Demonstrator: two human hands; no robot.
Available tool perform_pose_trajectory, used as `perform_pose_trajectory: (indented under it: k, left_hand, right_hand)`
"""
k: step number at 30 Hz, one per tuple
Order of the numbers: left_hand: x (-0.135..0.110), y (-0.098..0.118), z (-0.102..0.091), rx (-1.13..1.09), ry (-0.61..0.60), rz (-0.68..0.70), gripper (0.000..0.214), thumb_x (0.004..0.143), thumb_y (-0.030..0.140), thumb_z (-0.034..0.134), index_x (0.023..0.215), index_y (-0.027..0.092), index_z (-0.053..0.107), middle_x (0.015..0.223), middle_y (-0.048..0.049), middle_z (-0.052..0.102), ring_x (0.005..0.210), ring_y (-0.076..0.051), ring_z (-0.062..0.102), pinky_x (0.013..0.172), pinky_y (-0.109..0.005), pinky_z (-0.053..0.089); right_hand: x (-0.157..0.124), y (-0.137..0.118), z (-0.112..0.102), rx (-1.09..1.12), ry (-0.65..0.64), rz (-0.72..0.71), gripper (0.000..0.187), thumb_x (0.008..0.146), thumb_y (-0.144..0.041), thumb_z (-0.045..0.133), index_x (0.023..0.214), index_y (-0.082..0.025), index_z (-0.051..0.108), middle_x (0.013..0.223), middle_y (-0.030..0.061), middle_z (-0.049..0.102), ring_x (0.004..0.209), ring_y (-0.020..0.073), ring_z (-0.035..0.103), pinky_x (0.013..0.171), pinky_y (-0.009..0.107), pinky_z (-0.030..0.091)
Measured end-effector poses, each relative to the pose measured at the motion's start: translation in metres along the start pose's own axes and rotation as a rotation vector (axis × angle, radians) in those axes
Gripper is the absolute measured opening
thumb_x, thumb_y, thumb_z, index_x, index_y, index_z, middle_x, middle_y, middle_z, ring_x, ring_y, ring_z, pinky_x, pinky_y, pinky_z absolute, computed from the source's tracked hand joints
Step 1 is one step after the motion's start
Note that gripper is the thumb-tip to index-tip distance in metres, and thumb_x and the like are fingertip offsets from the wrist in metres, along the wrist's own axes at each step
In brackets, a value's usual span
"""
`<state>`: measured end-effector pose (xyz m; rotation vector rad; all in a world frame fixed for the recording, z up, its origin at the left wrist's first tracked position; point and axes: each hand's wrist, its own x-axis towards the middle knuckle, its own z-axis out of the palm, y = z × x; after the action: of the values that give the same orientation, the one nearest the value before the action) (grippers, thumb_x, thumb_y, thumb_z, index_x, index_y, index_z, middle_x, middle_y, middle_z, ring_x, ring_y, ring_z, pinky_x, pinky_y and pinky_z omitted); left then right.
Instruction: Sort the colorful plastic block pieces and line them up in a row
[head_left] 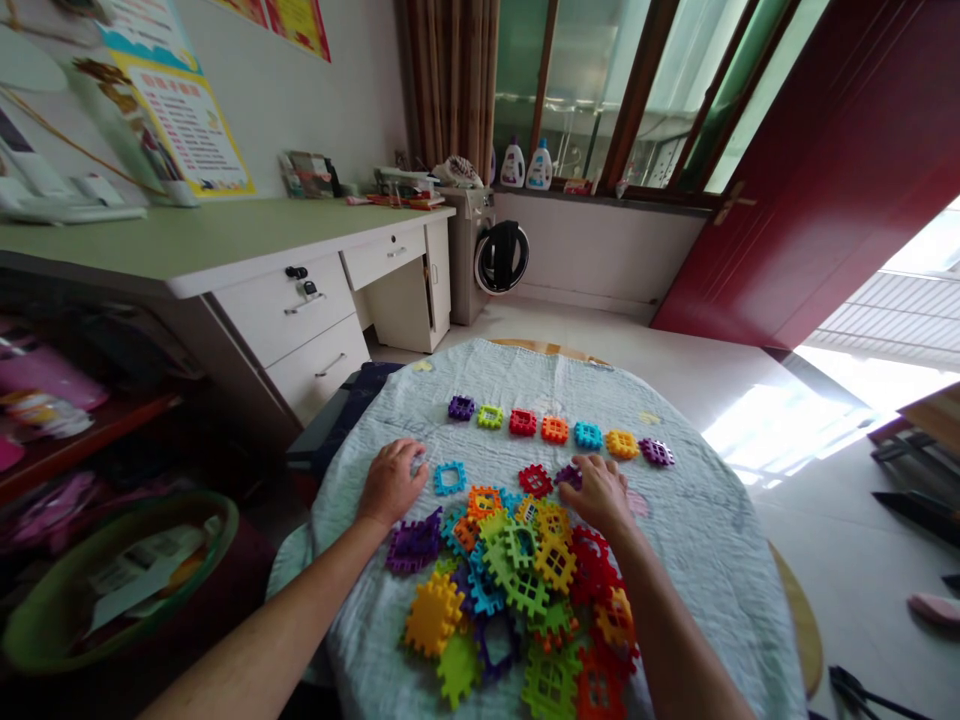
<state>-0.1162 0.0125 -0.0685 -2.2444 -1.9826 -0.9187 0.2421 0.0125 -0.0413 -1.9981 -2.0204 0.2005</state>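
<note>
A pile of coloured plastic interlocking square tiles (525, 590) lies on a round table covered with a pale quilted cloth (705, 540). Farther back, a row of several single tiles (555, 430) runs from purple on the left to purple on the right. My left hand (391, 482) rests on the cloth beside a blue tile (450, 478), its fingers curled over something small that I cannot make out. My right hand (600, 490) lies at the pile's far edge, fingertips on a purple tile (568, 475) next to a red tile (535, 480).
A long desk with drawers (315, 310) stands to the left. A green basin (112, 580) sits low at the left. A small washing machine (487, 255) is against the far wall. A red door (825, 170) stands open on the right.
</note>
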Motion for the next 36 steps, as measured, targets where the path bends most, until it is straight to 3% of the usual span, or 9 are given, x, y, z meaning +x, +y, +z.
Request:
perform_pose_trajectory:
  k: [2, 5, 10, 15, 20, 29, 36]
  left_hand:
    - [0.000, 0.000, 0.000, 0.004, 0.001, -0.003, 0.018, 0.081, 0.024, 0.054, 0.095, 0.019, 0.063, 0.105, -0.0112, 0.067, 0.105, -0.028, 0.061, 0.097, -0.043, 0.048]
    - [0.000, 0.000, 0.000, 0.005, 0.006, -0.002, 0.018, 0.081, 0.024, 0.054, 0.095, 0.019, 0.063, 0.105, -0.0109, 0.067, 0.104, -0.028, 0.061, 0.097, -0.042, 0.048]
    - [0.000, 0.000, 0.001, 0.007, 0.009, 0.007, 0.019, 0.081, 0.024, 0.053, 0.096, 0.018, 0.063, 0.105, -0.0111, 0.067, 0.103, -0.028, 0.061, 0.097, -0.043, 0.048]
    - [0.000, -0.003, 0.002, 0.009, -0.005, 0.003, 0.018, 0.081, 0.025, 0.053, 0.096, 0.019, 0.063, 0.104, -0.0113, 0.068, 0.103, -0.028, 0.061, 0.097, -0.044, 0.048]
    - [0.000, -0.003, 0.002, 0.018, -0.007, 0.020, 0.020, 0.081, 0.026, 0.053, 0.096, 0.018, 0.063, 0.104, -0.0119, 0.068, 0.104, -0.029, 0.062, 0.097, -0.044, 0.049]
    - [0.001, -0.003, 0.001, 0.025, -0.007, 0.014, 0.021, 0.082, 0.026, 0.053, 0.097, 0.018, 0.063, 0.104, -0.0119, 0.068, 0.104, -0.029, 0.062, 0.097, -0.044, 0.049]
    - [0.000, -0.005, 0.002, 0.024, -0.021, 0.015, 0.020, 0.082, 0.026, 0.053, 0.098, 0.017, 0.062, 0.105, -0.0121, 0.067, 0.104, -0.029, 0.061, 0.098, -0.044, 0.048]
  right_hand:
    - [-0.002, -0.005, -0.002, -0.033, -0.061, -0.008, 0.039, 0.075, -0.035, 0.064, 0.111, -0.020, 0.066, 0.111, 0.0134, 0.063, 0.105, 0.0315, 0.052, 0.089, 0.045, 0.037]
    - [0.001, -0.002, -0.003, -0.004, -0.046, 0.001, 0.044, 0.073, -0.033, 0.064, 0.116, -0.020, 0.064, 0.111, 0.0116, 0.064, 0.104, 0.0295, 0.054, 0.090, 0.042, 0.038]
    - [0.013, 0.035, -0.014, 0.207, 0.069, 0.015, 0.042, 0.073, -0.033, 0.061, 0.112, -0.018, 0.063, 0.105, 0.0095, 0.066, 0.096, 0.0249, 0.060, 0.087, 0.037, 0.044]
    - [-0.001, 0.065, -0.029, 0.209, 0.006, -0.075, 0.035, 0.071, -0.031, 0.062, 0.103, -0.018, 0.066, 0.099, 0.0090, 0.067, 0.091, 0.0254, 0.061, 0.085, 0.038, 0.045]
    - [-0.020, 0.060, -0.024, 0.145, -0.069, -0.088, 0.032, 0.072, -0.031, 0.064, 0.102, -0.020, 0.068, 0.096, 0.0077, 0.067, 0.091, 0.0245, 0.060, 0.086, 0.037, 0.044]
    - [-0.026, 0.053, -0.021, 0.123, -0.062, -0.075, 0.031, 0.073, -0.029, 0.063, 0.102, -0.019, 0.069, 0.099, 0.0086, 0.064, 0.091, 0.0239, 0.057, 0.087, 0.036, 0.043]
    - [-0.030, 0.052, -0.019, 0.060, -0.099, -0.031, 0.052, 0.073, -0.032, 0.064, 0.123, -0.016, 0.060, 0.109, 0.0110, 0.062, 0.100, 0.0269, 0.057, 0.091, 0.037, 0.042]
